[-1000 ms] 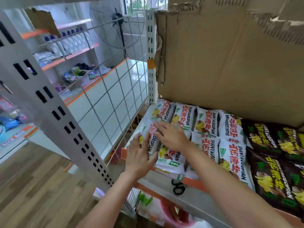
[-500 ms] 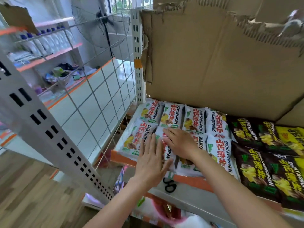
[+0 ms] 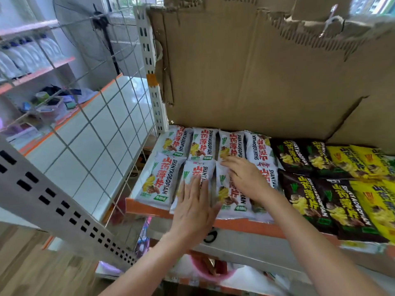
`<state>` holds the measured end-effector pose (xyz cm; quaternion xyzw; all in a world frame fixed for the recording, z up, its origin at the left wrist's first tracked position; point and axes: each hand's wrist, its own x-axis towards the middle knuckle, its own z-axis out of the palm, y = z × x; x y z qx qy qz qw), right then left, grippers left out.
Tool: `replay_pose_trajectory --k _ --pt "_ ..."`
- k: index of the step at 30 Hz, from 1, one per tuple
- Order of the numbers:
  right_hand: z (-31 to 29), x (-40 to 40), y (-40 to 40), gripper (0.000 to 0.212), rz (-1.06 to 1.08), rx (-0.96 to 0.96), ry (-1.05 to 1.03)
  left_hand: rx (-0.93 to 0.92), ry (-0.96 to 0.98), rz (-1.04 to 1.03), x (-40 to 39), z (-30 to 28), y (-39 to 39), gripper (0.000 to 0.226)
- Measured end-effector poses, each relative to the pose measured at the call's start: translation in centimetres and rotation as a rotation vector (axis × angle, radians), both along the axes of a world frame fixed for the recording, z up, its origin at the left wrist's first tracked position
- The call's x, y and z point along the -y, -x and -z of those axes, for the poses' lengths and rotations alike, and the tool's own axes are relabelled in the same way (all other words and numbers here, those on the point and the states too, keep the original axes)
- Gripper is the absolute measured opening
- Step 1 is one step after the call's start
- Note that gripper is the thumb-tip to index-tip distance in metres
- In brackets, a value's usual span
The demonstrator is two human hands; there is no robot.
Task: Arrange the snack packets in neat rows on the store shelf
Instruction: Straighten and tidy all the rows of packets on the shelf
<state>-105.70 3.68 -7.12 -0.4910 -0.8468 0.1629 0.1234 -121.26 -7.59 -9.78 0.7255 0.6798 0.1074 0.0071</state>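
against the cardboard sheet [image 3: 256,77] a back row of white snack packets [image 3: 204,144] lies straight. in front of it, the leftmost front packet [image 3: 159,180] sits slightly askew. the left hand [image 3: 195,207] presses flat, fingers straight, on the second front packet [image 3: 197,174]; the right hand [image 3: 245,178] rests flat on the third [image 3: 229,197]. dark packets [image 3: 307,199] and yellow packets [image 3: 372,201] further right look settled, so the task seems mostly done.
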Motion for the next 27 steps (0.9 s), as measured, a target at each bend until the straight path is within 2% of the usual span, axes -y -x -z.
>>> replay_pose_trajectory --k 2,5,8,11,14,15,17,19,20,22,24,27 --pt "0.8 0.5 -1.3 0.041 -0.012 0.142 -0.031 0.028 0.077 0.04 -0.7 0.4 -2.5 0.076" --pt "1.8 0.9 -1.8 0.043 -0.022 0.177 0.005 0.039 0.133 0.071 -1.7 0.2 -4.8 0.084" --pt "2.1 0.9 -2.0 0.046 -0.015 0.204 0.033 -0.127 0.133 0.113 -1.8 1.1 -5.1 0.087" --pt "1.8 0.4 -1.6 0.051 0.045 0.297 0.051 -0.087 0.123 0.083 -2.1 1.3 -4.8 0.089" --pt "1.3 -0.6 -1.0 0.053 0.063 0.352 0.085 -0.036 0.16 0.154 -1.9 1.9 -4.5 0.086" --pt "1.1 -0.9 -1.0 0.052 0.048 0.329 0.132 -0.036 0.171 0.187 -1.7 2.3 -4.3 0.085" --pt "0.0 -1.0 -1.6 0.048 0.056 0.132 0.231 -0.038 0.196 0.237 -1.3 2.4 -3.9 0.085" --pt "-1.2 -0.5 -3.2 0.042 0.145 -0.116 0.199 -0.044 0.169 0.249 -1.3 2.5 -3.5 0.086" --pt "-1.6 -0.2 -4.3 0.04 0.193 -0.171 0.133 -0.022 0.154 0.232 -1.4 2.2 -3.5 0.086" --pt "-1.8 0.9 -6.5 0.039 0.253 -0.119 0.04 0.041 0.076 0.237 -2.0 1.0 -4.0 0.088" --pt "-1.0 2.1 -8.1 0.04 0.272 0.0 0.061 0.095 0.036 0.3 -3.3 0.0 -4.9 0.09" --pt "0.8 3.6 -8.8 0.045 0.285 0.076 0.1 0.085 0.039 0.432 -6.0 -0.4 -6.6 0.086"
